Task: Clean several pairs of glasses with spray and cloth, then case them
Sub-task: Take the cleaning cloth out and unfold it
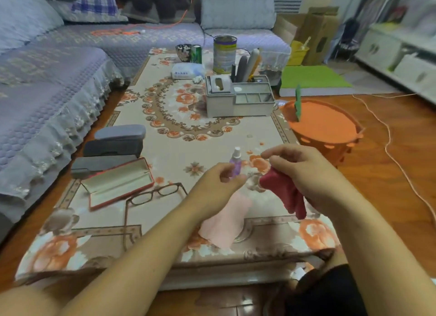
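Glasses [154, 194] lie on the table [212, 131] at nine o'clock of the left hand [215, 186], near it but apart, just below the open red case [118, 183]. They are dark, thin-rimmed, with temples unfolded. The right hand [304, 174] grips a red cloth [283, 190]; the left hand's fingers are curled, holding nothing that I can make out, with the spray [236, 162] behind them.

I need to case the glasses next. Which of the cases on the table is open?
The red case, nearest the glasses, lies open with its pale lining showing. The black cases and the grey case behind it are shut.
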A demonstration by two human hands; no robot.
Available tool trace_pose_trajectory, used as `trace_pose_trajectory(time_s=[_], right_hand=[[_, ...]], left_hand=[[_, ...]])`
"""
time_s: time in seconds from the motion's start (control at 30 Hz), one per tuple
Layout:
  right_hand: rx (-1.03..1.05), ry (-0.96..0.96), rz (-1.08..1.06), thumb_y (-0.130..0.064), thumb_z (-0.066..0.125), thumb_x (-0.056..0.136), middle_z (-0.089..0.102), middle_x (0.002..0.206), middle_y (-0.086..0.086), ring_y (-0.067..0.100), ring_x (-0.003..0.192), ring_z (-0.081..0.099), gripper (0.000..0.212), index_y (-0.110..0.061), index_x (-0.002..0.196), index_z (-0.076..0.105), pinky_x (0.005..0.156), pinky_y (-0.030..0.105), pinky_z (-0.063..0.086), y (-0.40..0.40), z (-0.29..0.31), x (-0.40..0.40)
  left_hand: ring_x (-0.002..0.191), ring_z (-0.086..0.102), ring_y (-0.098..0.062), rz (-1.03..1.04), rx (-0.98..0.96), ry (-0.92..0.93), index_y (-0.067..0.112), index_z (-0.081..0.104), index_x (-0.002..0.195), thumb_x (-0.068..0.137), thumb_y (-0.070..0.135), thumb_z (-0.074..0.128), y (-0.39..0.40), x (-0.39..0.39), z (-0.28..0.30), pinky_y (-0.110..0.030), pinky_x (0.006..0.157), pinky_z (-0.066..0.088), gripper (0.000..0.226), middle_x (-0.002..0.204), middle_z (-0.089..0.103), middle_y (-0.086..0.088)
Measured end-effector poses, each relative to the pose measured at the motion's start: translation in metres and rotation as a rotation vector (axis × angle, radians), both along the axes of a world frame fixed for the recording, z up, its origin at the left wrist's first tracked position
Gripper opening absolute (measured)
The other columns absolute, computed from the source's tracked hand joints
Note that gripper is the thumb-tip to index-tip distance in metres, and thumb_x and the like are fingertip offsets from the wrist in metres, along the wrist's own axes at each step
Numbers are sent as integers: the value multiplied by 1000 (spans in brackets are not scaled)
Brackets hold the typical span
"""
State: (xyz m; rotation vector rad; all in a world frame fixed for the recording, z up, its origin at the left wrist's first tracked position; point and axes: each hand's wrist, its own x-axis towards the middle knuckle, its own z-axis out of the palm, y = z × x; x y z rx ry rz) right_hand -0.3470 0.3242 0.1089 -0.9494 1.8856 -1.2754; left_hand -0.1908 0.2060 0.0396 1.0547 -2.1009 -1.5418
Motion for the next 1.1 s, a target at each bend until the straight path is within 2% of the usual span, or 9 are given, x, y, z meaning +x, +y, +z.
trace_pose_trajectory(time_s=[0.2,0.33,0.4,0.5,0.57,0.7,0.8,0.93,1.1], right_hand=[[-105,-194,235,-11,61,99,65,88,10,26,74,52,17,-15,98,77,65,37,38,-16,18,20],[-37,-169,178,-20,59,101,63,71,-6,15,56,51,16,-18,103,75,49,26,36,-24,6,16],[20,-399,185,-35,61,98,67,88,-1,16,70,58,25,-17,110,74,60,27,44,-28,-12,21],[163,-854,263,-52,70,89,61,135,20,33,116,60,64,-6,132,62,108,51,44,-25,-53,28],[228,-958,361,-45,76,88,53,142,29,39,119,58,71,0,138,55,103,50,50,-19,-69,33],[169,-898,348,-14,72,89,55,74,6,8,60,52,13,-4,94,65,56,18,48,-23,-58,31],[81,-768,329,-8,62,96,52,74,7,10,58,49,8,-6,89,64,52,19,47,-28,-31,35],[52,-553,379,-10,65,94,63,77,9,16,63,61,6,-7,90,65,59,25,54,-24,5,42],[46,-515,375,-24,69,83,70,91,11,16,71,66,28,-6,104,71,65,26,57,-27,22,28]], left_hand=[[123,58,-25,-372,477,412,-1,59,132,87,62,59,5,36,17,-39,110,40,77,129,64,-13],[97,68,-29,-296,569,377,1,67,123,93,34,67,0,63,30,-41,89,57,45,118,68,-22],[80,70,-23,-204,576,369,0,68,112,95,18,60,1,64,36,-40,74,62,26,103,69,-19],[78,73,-29,-142,636,410,7,60,92,103,12,47,0,66,46,-47,74,61,18,101,72,-22],[83,75,-35,-126,640,373,8,55,92,107,13,42,-3,69,49,-44,73,61,21,106,72,-28],[95,74,-32,-47,558,284,6,57,107,103,31,54,-5,71,40,-44,88,58,25,111,73,-23],[116,68,-27,-67,518,251,5,62,123,84,58,68,-3,71,30,-51,111,43,65,122,71,-15],[132,56,-23,-273,516,276,11,59,137,82,50,70,6,70,22,-47,119,30,68,134,66,-10],[88,62,-18,-250,536,360,11,68,90,86,17,70,9,70,29,-31,88,48,8,92,67,-7]])
